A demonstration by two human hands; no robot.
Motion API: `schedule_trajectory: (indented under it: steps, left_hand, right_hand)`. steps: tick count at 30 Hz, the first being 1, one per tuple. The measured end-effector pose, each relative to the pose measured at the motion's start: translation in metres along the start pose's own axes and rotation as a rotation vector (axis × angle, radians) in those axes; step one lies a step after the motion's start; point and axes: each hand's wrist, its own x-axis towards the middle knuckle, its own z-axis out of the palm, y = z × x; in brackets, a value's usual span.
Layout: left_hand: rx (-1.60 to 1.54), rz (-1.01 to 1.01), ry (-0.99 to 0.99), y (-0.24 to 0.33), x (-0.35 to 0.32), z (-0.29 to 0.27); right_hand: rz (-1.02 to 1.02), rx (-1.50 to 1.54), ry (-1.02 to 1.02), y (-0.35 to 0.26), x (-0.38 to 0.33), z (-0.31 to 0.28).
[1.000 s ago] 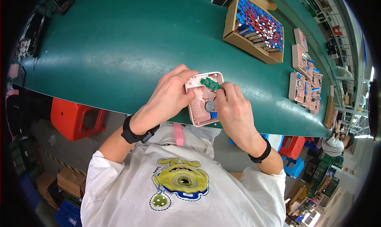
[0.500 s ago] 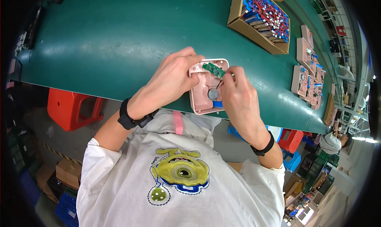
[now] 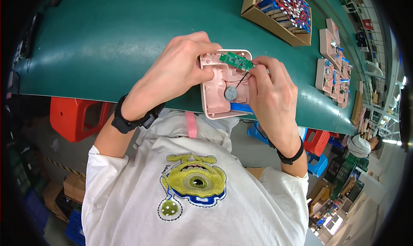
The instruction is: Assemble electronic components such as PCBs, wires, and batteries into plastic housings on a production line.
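Observation:
A pink plastic housing (image 3: 214, 100), open side up, lies near the table's front edge. My left hand (image 3: 183, 65) grips its upper left wall, thumb inside and fingers over the far rim. Between the thumb and fingers of my right hand (image 3: 273, 84) is the right end of a green circuit board (image 3: 235, 61), held tilted over the far part of the housing. Thin dark and red wires run from the board down to a round silver part (image 3: 230, 93) inside. A blue battery (image 3: 241, 107) sits along the housing's near side, partly hidden by my right hand.
On the green table (image 3: 116, 35), a cardboard box (image 3: 275, 28) of blue batteries with red wires stands at the far right. Several pink housings (image 3: 323, 74) with parts inside are grouped right of it. A red stool (image 3: 71, 119) stands below the table's front edge.
The green board has turned flatter, showing more of its face. My right hand has moved rightward, uncovering more of the housing and the blue battery. My left hand keeps its grip.

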Motion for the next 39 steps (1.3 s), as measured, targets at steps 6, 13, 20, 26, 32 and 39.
schedule_trajectory:
  steps: [6, 13, 20, 26, 32, 39]
  left_hand:
    - [-0.015, -0.023, -0.013, 0.015, -0.002, -0.003]
    - [-0.005, -0.061, -0.082, 0.014, -0.004, -0.001]
    - [0.036, -0.059, -0.104, 0.018, -0.004, 0.002]
    - [0.103, -0.02, -0.116, 0.008, -0.004, 0.008]
    - [0.122, -0.053, -0.163, 0.005, 0.003, 0.011]
    - [0.042, -0.114, -0.135, -0.008, 0.002, 0.013]
  right_hand:
    - [0.016, 0.089, 0.034, -0.003, -0.008, -0.008]
    - [-0.098, 0.133, -0.042, 0.001, -0.009, -0.005]
    - [-0.1, 0.125, -0.129, -0.006, -0.01, -0.005]
    - [-0.12, 0.101, -0.153, -0.002, -0.014, 0.001]
    - [-0.12, 0.197, -0.22, 0.019, -0.01, 0.008]
    - [0.21, 0.49, -0.216, 0.015, -0.019, -0.01]
